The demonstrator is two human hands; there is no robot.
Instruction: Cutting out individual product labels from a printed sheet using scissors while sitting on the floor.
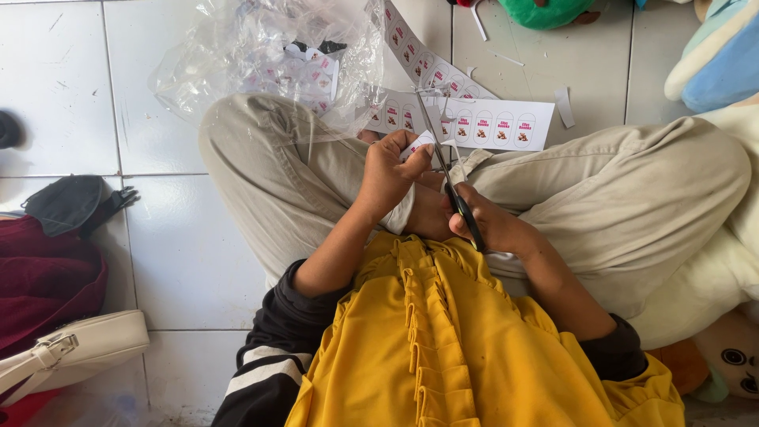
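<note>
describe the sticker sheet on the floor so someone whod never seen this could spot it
Start at the person's crossed legs in beige trousers; on the white tile floor just beyond the knees lies the sticker sheet. It is a flat white rectangle with a row of rounded labels, unlike the crumpled clear plastic bag on its left.

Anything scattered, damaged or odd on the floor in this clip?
Yes: thin white paper offcuts lie loose on the tiled floor beyond the label sheet, while the right hand works scissors. Nothing looks damaged.
</note>
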